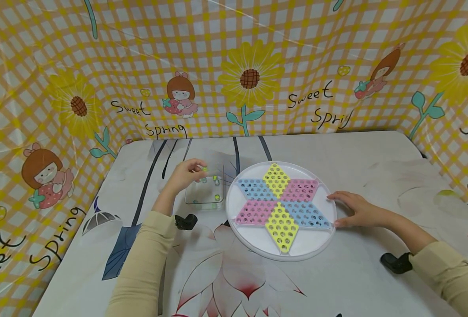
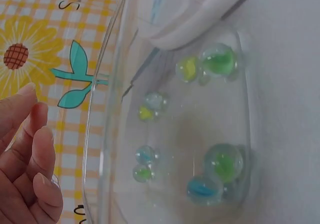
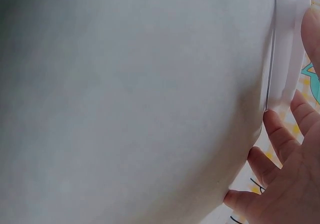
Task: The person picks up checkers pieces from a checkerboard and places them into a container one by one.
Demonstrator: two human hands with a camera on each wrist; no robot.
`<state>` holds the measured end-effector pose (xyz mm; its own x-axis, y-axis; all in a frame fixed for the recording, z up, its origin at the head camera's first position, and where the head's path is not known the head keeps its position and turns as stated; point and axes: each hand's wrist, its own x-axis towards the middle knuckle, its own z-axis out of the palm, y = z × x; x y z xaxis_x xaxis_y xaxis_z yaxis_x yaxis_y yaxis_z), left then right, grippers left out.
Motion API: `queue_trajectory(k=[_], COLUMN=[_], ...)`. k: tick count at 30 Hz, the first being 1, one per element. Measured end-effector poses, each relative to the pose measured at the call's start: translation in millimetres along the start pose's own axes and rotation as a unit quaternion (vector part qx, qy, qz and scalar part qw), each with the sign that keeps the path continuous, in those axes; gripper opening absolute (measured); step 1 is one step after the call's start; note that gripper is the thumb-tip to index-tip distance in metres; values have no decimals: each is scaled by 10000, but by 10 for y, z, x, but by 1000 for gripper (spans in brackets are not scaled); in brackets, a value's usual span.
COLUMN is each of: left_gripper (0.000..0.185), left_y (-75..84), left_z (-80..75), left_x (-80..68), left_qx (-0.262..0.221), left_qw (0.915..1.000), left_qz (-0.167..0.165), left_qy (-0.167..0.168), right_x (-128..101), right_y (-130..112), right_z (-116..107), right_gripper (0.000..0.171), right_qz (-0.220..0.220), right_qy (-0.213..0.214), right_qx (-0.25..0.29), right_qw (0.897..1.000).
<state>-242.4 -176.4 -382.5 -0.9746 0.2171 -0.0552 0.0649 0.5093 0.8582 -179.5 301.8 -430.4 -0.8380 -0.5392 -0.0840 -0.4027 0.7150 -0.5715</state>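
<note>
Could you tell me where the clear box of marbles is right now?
In the head view, the clear box sits left of the round board, under the left hand.

Table (image 1: 376, 154) with floral-print cover; on it a round white Chinese checkers board (image 1: 281, 209) and, just left, a clear marble tray (image 1: 206, 193).

Home-style play corner set up on table (image 1: 376, 281): surface covered with flower-print cloth, three sides screened by checked sunflower sheet (image 1: 254, 79) lettered "Sweet Spring"; Chinese checkers board (image 1: 280, 207) and clear marble tray (image 1: 206, 191) laid out
</note>
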Motion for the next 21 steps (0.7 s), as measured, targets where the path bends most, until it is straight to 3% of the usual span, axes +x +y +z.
queue_trajectory(k=[14,21], left_gripper=[28,43], left_y=[-160,-164], left_z=[-91,-134], left_x=[-93,-239], left_qx=[105,945], left_qw=[9998,9928], left_qz=[-69,539], left_qy=[185,495], right_x=[11,3], right_y=[-9,-10], right_z=[-24,-108], right_gripper=[68,72], right_qz=[37,97], right_qy=[-93,-56], right_qx=[2,-64], right_qw=[9999,9999])
